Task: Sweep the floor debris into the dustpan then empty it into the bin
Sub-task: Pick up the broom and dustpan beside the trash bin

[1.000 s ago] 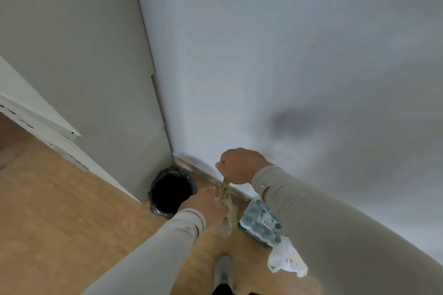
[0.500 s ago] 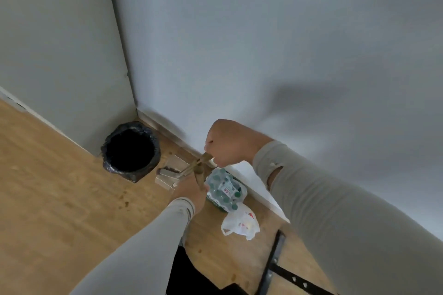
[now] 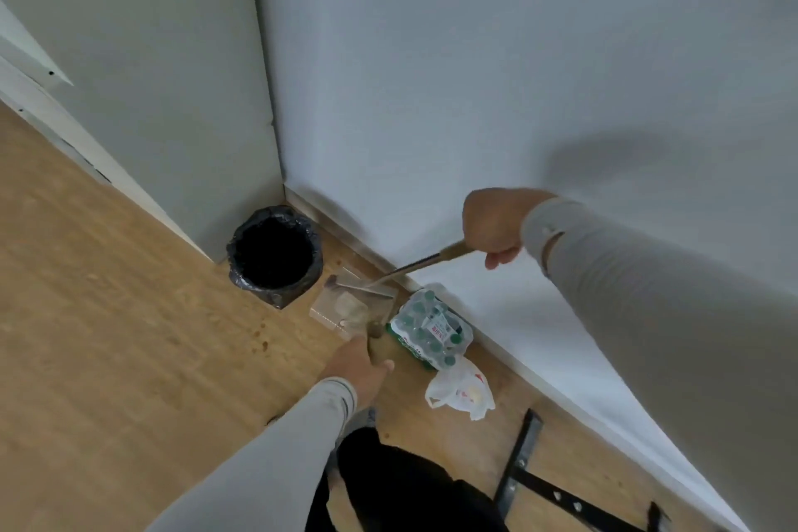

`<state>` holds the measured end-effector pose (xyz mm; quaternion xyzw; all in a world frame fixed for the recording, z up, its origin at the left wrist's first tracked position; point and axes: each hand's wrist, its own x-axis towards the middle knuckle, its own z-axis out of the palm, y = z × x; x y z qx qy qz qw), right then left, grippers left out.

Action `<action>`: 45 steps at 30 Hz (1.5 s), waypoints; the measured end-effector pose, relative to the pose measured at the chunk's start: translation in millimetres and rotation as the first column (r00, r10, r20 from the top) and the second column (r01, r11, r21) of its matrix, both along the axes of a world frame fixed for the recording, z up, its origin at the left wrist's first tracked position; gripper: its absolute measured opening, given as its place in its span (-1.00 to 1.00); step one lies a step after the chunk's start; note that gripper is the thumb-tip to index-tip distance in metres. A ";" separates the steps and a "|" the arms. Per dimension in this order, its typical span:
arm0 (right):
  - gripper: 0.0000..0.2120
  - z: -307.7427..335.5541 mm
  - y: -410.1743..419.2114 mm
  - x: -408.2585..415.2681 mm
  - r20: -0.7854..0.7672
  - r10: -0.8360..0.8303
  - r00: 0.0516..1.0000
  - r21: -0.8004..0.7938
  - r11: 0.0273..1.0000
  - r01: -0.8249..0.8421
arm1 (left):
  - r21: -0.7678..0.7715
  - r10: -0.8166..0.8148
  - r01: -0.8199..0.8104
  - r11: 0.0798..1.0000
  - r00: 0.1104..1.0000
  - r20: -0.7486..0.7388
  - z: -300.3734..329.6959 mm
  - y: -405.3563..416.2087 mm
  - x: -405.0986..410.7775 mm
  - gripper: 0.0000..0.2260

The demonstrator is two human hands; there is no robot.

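Note:
A clear dustpan (image 3: 352, 305) lies on the wood floor just right of the round bin (image 3: 274, 256), which is lined with a black bag and stands in the wall corner. Pale debris sits in the pan. My left hand (image 3: 360, 363) grips the dustpan's handle, low and near me. My right hand (image 3: 494, 227) grips the top of the broom handle (image 3: 414, 266), which slants down to the left; the broom head (image 3: 358, 285) rests at the far side of the pan. Small brown specks (image 3: 261, 335) dot the floor left of the pan.
A shrink-wrapped pack of green-capped bottles (image 3: 427, 328) lies by the baseboard right of the dustpan, with a white plastic bag (image 3: 460, 393) in front of it. A black metal frame (image 3: 524, 471) stands at the lower right. My dark trouser leg (image 3: 388, 484) fills the bottom centre.
My hands have drawn apart: the right one lifted up and to the right with the broom handle, the left one dropped lower. The dustpan now lies flat beside the bin.

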<state>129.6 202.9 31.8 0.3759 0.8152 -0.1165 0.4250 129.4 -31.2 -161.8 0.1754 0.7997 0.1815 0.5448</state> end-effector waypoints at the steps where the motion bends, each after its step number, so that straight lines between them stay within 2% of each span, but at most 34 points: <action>1: -0.78 -1.2 -1.8 6.0 0.078 -0.016 0.997 -0.049 0.999 0.020 | -0.004 0.004 -0.004 1.000 1.000 0.003 -3.2 -2.9 -0.5 -0.50; 2: -0.78 -5.3 -9.0 10.6 0.102 -0.001 0.995 -0.063 0.998 0.007 | -0.007 0.006 -0.006 1.000 1.000 0.005 -6.2 -3.4 -1.0 -0.47; 5: -0.78 -42.4 -39.3 24.8 0.174 0.193 0.966 -0.085 0.980 -0.181 | -0.030 0.062 -0.061 0.998 0.998 0.034 -8.5 1.1 -2.8 -0.27; 7: -0.85 -75.5 -49.7 36.8 0.221 0.203 0.954 -0.150 0.973 -0.172 | -0.040 0.165 -0.163 0.986 0.984 0.063 -9.9 5.8 -4.4 -0.12; 8: -0.91 -94.4 -52.4 41.6 0.241 0.199 0.950 -0.173 0.972 -0.159 | -0.012 0.241 -0.241 0.971 0.969 0.061 -12.1 8.3 -5.2 -0.10; 9: -0.91 -111.5 -55.5 46.6 0.248 0.185 0.951 -0.197 0.971 -0.138 | 0.034 0.321 -0.323 0.946 0.946 0.053 -14.8 10.9 -6.1 -0.12; 11: -0.72 -141.9 -59.2 57.1 0.233 0.094 0.968 -0.206 0.978 -0.046 | 0.128 0.469 -0.474 0.871 0.880 0.068 -20.0 17.4 -8.3 -0.16; 14: -0.82 -168.0 -56.5 72.1 0.205 -0.099 0.974 -0.228 0.963 0.146 | 0.176 0.585 -0.607 0.775 0.794 0.163 -24.3 32.4 -13.6 -0.22; 18: -0.85 -168.0 -42.1 81.9 0.152 -0.234 0.960 -0.296 0.916 0.270 | 0.153 0.612 -0.639 0.754 0.768 0.191 -26.9 44.3 -21.9 -0.36; 21: -0.77 -156.4 -34.2 78.8 0.149 -0.278 0.949 -0.324 0.893 0.312 | 0.133 0.546 -0.550 0.824 0.835 0.071 -19.0 27.1 -18.4 -0.53; 23: -0.65 -148.3 -34.6 75.2 0.121 -0.158 0.980 -0.337 0.922 0.190 | 0.099 0.472 -0.468 0.878 0.881 -0.022 -11.1 6.7 -17.2 -0.55; 25: -0.69 -136.4 -36.9 72.7 0.080 -0.084 0.993 -0.355 0.929 0.107 | 0.034 0.406 -0.405 0.914 0.906 -0.116 -4.2 -19.1 -17.4 -0.53; 27: -0.70 -124.4 -41.5 71.8 0.055 0.009 0.998 -0.330 0.944 0.009 | -0.011 0.418 -0.426 0.905 0.892 -0.172 2.6 -49.9 -19.1 -0.57; 31: -0.76 -107.7 -55.2 74.4 0.042 0.243 0.969 -0.268 0.937 -0.223 | 0.000 0.581 -0.600 0.800 0.775 -0.249 19.8 -120.0 -17.2 -0.75; 34: -0.75 -104.7 -74.0 69.1 0.032 0.370 0.928 -0.290 0.892 -0.346 | -0.005 0.647 -0.702 0.712 0.659 -0.384 35.6 -178.0 -11.8 -0.85; 36: -0.81 -102.0 -94.9 58.2 0.031 0.430 0.902 -0.294 0.867 -0.403 | -0.039 0.650 -0.734 0.678 0.624 -0.434 43.4 -215.6 -7.6 -0.82; 40: -0.82 -106.4 -151.0 21.7 0.071 0.666 0.743 -0.298 0.725 -0.621 | -0.102 0.673 -0.790 0.605 0.576 -0.464 52.0 -283.9 4.3 -0.73; 45: -0.79 -107.4 -240.5 -15.6 0.050 0.794 0.606 -0.247 0.597 -0.763 | -0.124 0.741 -0.883 0.452 0.450 -0.499 58.5 -366.2 28.7 -0.73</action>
